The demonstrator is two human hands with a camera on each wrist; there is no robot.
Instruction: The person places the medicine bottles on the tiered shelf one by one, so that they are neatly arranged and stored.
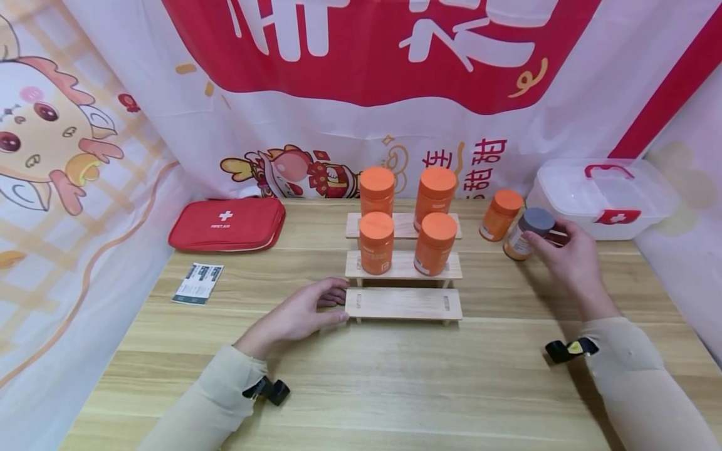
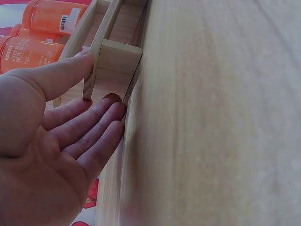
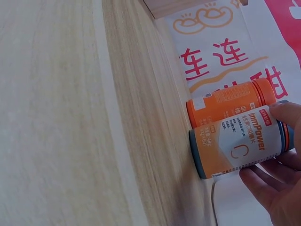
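At the right, my right hand (image 1: 578,254) pinches a supplement bottle (image 1: 521,235) with a dark grey lid near its top, thumb on one side and fingers on the other. The right wrist view shows the label of this supplement bottle (image 3: 240,143), printed "ImmPower" and "C". Right beside it stands an orange bottle (image 1: 501,216). My left hand (image 1: 301,307) holds the left end of the lowest tier of a wooden step rack (image 1: 403,304). In the left wrist view, the left hand's thumb (image 2: 66,75) and index finger span the board's end.
Orange bottles (image 1: 376,244) stand in pairs on the rack's middle and back tiers. A red first-aid pouch (image 1: 225,225) and a printed card (image 1: 197,284) lie at the left. Behind my right hand sits a white lidded box (image 1: 598,191). A printed cloth (image 1: 316,125) hangs behind the table.
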